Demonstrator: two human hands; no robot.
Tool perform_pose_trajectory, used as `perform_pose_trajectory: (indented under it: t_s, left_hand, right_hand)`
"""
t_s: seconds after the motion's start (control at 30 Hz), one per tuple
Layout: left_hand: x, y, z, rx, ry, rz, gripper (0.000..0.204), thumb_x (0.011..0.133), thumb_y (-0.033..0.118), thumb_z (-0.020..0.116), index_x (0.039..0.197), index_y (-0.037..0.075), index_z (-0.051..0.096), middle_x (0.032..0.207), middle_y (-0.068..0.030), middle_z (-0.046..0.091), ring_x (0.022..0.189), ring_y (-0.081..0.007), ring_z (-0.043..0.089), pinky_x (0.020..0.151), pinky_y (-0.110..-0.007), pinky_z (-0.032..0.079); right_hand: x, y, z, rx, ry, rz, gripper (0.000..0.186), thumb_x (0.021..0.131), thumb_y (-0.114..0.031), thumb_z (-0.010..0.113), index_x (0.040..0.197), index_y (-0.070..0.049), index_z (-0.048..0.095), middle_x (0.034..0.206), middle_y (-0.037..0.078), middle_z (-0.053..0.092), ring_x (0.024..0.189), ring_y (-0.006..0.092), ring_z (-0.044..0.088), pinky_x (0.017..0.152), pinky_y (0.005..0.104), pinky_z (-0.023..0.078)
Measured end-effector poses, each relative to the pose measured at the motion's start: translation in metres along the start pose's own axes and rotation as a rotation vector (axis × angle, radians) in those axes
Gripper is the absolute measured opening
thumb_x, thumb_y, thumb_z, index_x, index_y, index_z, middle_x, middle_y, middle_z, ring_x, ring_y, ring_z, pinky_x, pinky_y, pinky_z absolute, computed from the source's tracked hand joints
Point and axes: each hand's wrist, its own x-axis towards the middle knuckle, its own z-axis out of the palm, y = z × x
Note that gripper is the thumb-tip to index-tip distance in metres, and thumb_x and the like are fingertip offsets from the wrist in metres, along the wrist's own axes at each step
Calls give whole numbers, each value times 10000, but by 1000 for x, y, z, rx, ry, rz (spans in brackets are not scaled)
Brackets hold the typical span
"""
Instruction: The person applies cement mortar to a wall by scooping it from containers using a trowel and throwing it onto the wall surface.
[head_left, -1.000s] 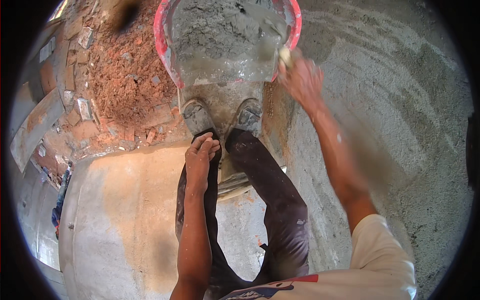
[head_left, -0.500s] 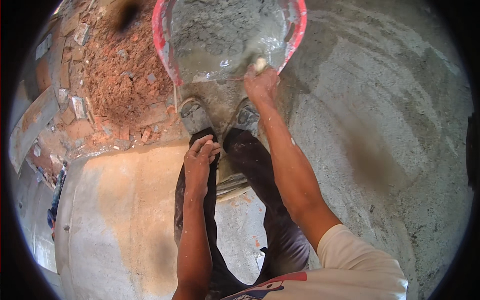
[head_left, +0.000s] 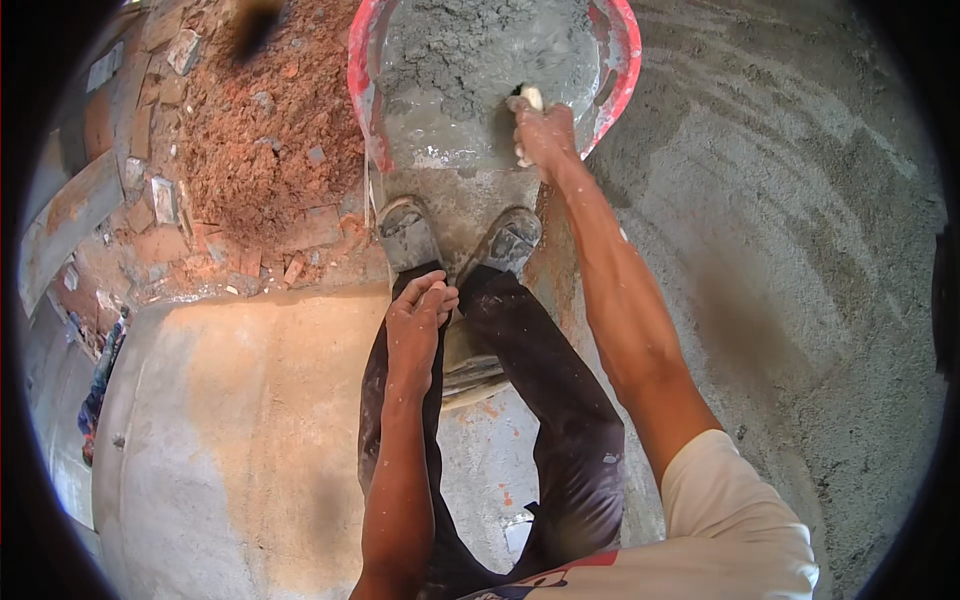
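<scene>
My right hand [head_left: 548, 137] grips the pale handle [head_left: 531, 98] of a tool whose working end is hidden in wet grey mortar [head_left: 450, 60]. The mortar fills a wide red tub [head_left: 628, 70] at the top, beyond my two dusty shoes [head_left: 408, 232]. Lower down, my left hand [head_left: 418, 318] hangs in front of my dark trouser leg, fingers loosely bent and slightly apart, with nothing visible in them.
A rough grey plastered surface [head_left: 780, 220] spans the right side. At upper left lie a heap of red rubble [head_left: 255, 150], broken bricks and a slab [head_left: 75, 215]. Below them is a stained concrete surface [head_left: 230, 420]. A narrow dark bundle [head_left: 100, 390] is at the far left.
My right hand swung from the tub's right side toward its near middle, then moved a little up and deeper into it. The left hand barely moved; the view shifted slightly.
</scene>
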Motion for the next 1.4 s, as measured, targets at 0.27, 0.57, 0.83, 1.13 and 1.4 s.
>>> perform_pose_trajectory:
  t_s: [0.27, 0.57, 0.83, 1.13, 1.4]
  left_hand:
    - [-3, 2, -1, -37, 32, 3, 351, 996, 228, 621, 1258, -5, 641, 1029, -87, 719, 968, -150, 670, 890, -279, 495]
    - [-1, -5, 2, -12, 37, -25, 375, 1009, 260, 597, 1302, 28, 626, 1070, -68, 712, 1001, -140, 663, 896, -267, 481]
    - [3, 6, 19, 13, 5, -10, 359, 1011, 266, 607, 1290, 41, 639, 1058, -64, 713, 995, -142, 672, 901, -271, 494]
    - [-4, 5, 2, 42, 40, -4, 363, 1006, 269, 613, 1286, 41, 642, 1056, -57, 718, 988, -135, 673, 893, -268, 496]
    - [0, 6, 16, 35, 15, -4, 372, 1004, 275, 612, 1287, 35, 641, 1064, -68, 719, 995, -141, 677, 896, -274, 496]
  right_hand:
    - [-80, -1, -36, -713, 438, -455, 311, 921, -302, 641, 928, 9, 644, 828, 243, 709, 823, 456, 700, 731, 533, 524]
    - [-64, -3, -26, -782, 116, -275, 376, 943, -293, 611, 1182, -5, 590, 1015, 230, 713, 954, 406, 694, 833, 545, 509]
    - [-63, 125, -9, -388, -164, -156, 488, 867, -368, 717, 1212, -28, 655, 974, 248, 724, 920, 368, 721, 798, 490, 534]
    - [-83, 0, -45, 218, -326, 85, 332, 907, -322, 705, 975, -11, 612, 671, 58, 574, 497, 137, 536, 416, 337, 413]
    - [-41, 84, 84, -258, -204, -246, 429, 911, -345, 673, 1039, 64, 681, 743, 118, 645, 634, 252, 645, 554, 420, 525]
